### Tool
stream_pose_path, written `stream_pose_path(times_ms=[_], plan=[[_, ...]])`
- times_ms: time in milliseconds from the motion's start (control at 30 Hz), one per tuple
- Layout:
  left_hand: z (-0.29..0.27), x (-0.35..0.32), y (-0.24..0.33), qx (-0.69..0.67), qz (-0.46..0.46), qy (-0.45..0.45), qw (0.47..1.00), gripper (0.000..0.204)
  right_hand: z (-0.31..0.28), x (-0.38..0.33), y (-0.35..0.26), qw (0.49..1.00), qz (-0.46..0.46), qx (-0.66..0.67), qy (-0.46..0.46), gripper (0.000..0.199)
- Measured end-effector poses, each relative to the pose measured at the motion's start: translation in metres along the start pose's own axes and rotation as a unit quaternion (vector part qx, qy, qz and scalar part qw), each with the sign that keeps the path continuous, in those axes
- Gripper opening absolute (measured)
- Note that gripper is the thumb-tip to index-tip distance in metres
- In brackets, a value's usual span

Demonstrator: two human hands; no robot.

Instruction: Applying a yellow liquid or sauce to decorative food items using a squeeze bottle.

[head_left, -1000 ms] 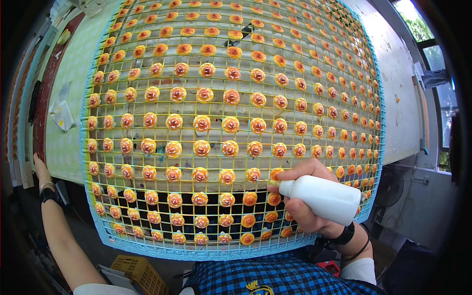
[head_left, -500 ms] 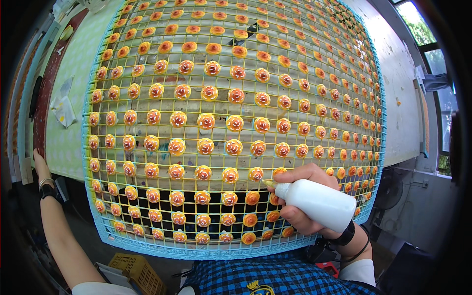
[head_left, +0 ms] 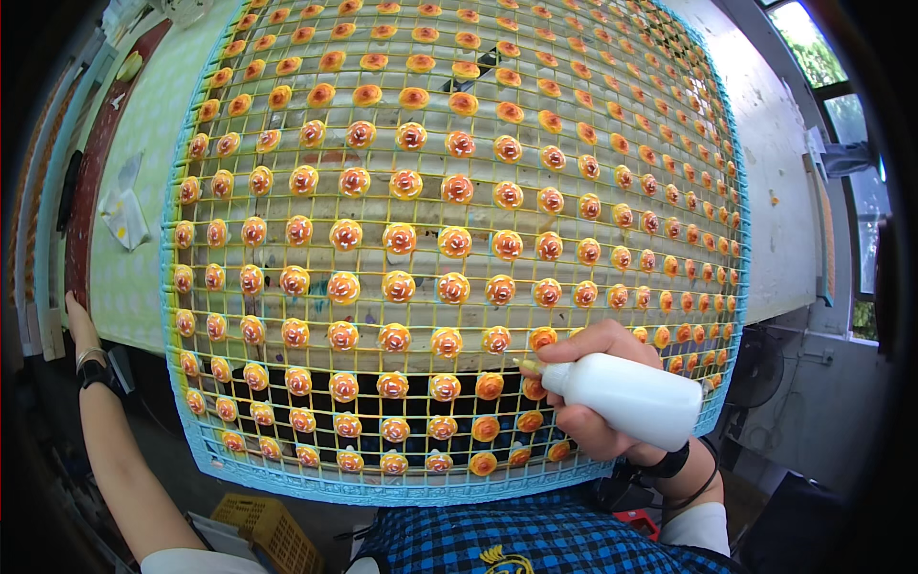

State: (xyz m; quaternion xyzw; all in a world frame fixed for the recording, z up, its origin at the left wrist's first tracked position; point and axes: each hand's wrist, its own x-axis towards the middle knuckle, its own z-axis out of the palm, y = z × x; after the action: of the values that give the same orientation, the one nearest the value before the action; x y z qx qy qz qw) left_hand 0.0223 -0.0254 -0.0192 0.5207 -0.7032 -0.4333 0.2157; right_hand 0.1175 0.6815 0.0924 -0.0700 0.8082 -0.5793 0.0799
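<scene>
A white squeeze bottle (head_left: 631, 394) lies tilted in my right hand (head_left: 598, 430), its narrow yellowish nozzle pointing left over the rack, just below a small orange rosette (head_left: 542, 338). The fingers wrap round the bottle. Rows of these round rosettes sit on a wire mesh rack (head_left: 368, 359) with a light blue frame. Those toward the left and middle carry white strokes, such as the one left of the nozzle (head_left: 496, 340); others are plain orange and yellow. At the far left my left hand (head_left: 82, 325) rests by the table's edge, a finger stretched out, with nothing seen in it.
A table with a pale green cover (head_left: 143, 258) stands at left, bearing a crumpled white packet (head_left: 124, 218). A whitish tabletop (head_left: 779, 220) extends at right. Below are a yellow plastic crate (head_left: 268, 531) and, at lower right, a fan (head_left: 760, 368).
My right hand has shifted slightly right with the bottle, and the nozzle has drawn back from the strokes-marked rosette and dipped a little. My left hand has stayed in place.
</scene>
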Motion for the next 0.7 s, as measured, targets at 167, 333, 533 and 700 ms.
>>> stream_pose_path(times_ms=[167, 333, 533, 700], plan=[[-0.005, 0.012, -0.009, -0.007, 0.019, -0.009, 1.0, 0.061, -0.011, -0.008, -0.012, 0.997, 0.035, 0.042, 0.05, 0.038], [-0.003, 0.018, -0.01, -0.014, 0.033, -0.02, 0.999, 0.061, -0.018, -0.008, 0.006, 0.999, 0.002, -0.004, 0.047, 0.035], [-0.006, 0.015, -0.009, -0.018, 0.052, -0.026, 0.998, 0.062, -0.01, -0.01, 0.014, 0.998, -0.009, -0.014, 0.06, 0.036], [0.001, 0.004, -0.004, 0.003, 0.033, -0.024, 0.999, 0.058, -0.008, -0.012, 0.015, 0.997, -0.004, -0.02, 0.069, 0.037]])
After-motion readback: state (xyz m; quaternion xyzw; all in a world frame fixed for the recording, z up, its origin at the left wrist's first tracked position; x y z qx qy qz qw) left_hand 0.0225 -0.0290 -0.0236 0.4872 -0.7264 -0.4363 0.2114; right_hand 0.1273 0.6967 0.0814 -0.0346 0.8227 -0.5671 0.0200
